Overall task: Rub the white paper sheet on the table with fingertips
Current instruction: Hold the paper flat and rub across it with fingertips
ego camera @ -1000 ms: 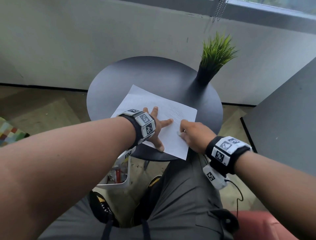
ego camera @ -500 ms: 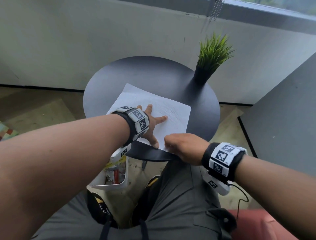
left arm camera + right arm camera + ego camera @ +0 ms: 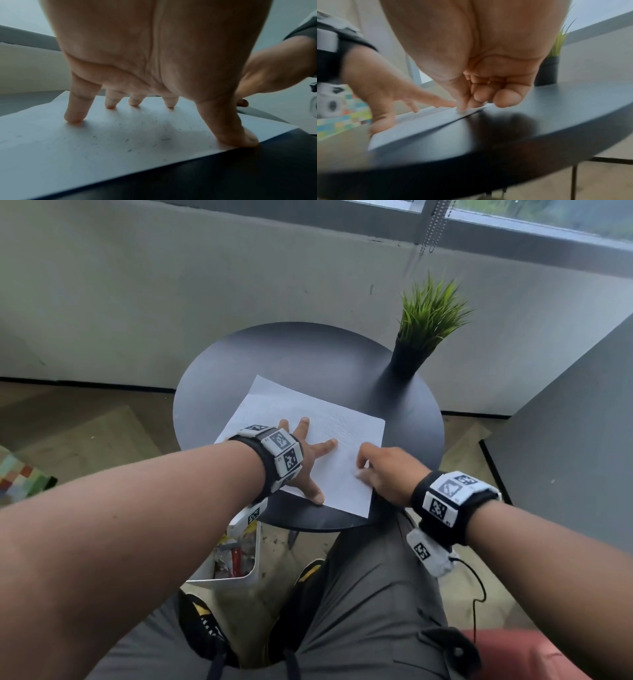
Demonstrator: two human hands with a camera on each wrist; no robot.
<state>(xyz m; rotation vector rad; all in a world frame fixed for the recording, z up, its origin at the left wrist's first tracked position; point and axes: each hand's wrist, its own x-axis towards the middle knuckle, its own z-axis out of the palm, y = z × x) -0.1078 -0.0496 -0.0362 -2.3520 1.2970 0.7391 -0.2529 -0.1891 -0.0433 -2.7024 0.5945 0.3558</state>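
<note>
Left grip (image 3: 310, 462) beside potted plant (image 3: 423, 326)

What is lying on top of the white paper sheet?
On the paper sheet rest the spread left hand and the right hand. What the right hand's curled fingers touch is hidden.

My right hand (image 3: 481, 86) at the paper's edge

Curled fingertips (image 3: 462, 106) touch the white paper sheet (image 3: 419, 127); my left hand (image 3: 382, 89) presses it, fingers spread.
</note>
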